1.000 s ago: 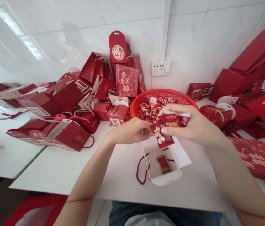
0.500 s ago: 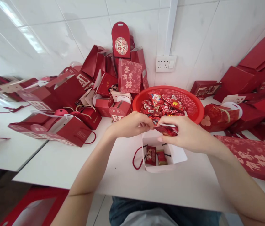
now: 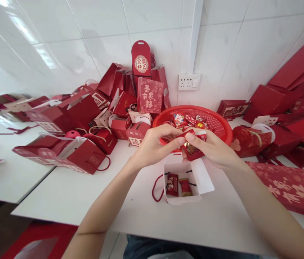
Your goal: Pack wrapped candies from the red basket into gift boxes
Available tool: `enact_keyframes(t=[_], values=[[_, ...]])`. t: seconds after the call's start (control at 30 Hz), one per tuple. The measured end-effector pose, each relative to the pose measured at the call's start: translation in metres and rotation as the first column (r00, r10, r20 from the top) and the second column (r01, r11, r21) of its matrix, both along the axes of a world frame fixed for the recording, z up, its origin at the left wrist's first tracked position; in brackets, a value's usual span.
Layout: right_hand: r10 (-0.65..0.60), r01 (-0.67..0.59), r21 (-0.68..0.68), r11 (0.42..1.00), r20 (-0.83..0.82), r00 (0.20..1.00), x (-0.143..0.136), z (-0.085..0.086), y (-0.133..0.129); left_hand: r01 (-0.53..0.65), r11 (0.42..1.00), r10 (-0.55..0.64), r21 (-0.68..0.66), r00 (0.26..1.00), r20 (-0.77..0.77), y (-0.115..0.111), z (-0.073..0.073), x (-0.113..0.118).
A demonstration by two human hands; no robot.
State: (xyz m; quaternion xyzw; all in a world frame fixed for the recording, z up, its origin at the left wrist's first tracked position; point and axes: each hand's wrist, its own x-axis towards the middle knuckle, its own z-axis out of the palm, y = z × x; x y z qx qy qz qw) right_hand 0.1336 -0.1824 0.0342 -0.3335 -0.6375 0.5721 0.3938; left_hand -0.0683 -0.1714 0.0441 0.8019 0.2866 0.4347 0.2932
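Red packets — held between left hand and right hand.

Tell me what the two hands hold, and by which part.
Red-wrapped sweets: the left hand pinches at their upper left, the right hand grips their right side. The fingers hide how many.

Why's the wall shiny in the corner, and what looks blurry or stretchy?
Head view: white glare streaks the glossy white tiled wall at upper left, probably reflected light; same head view: the big red cardboard box at upper right looks stretched and soft; the handheld shiny red packet shows no readable print.
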Motion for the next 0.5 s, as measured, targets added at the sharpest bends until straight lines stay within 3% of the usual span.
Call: enact_keyframes(t=[0.17, 0.33, 0.5], values=[[-0.215, 0.199, 0.229, 0.953, 0.050, 0.975, 0.006, 0.007, 0.001, 0.061, 0.988, -0.064, -0.140, 0.998, -0.018, 0.000, 0.004, -0.005], [-0.282, 0.287, 0.142, 0.947, -0.054, 0.958, 0.010, 0.018, -0.003, 0.140, 0.971, -0.193, -0.193, 0.937, -0.290, -0.005, 0.011, -0.012], [-0.307, 0.319, 0.093, 0.943, -0.121, 0.944, 0.009, 0.020, -0.004, 0.242, 0.952, -0.307, -0.190, 0.790, -0.530, -0.010, 0.010, -0.008]])
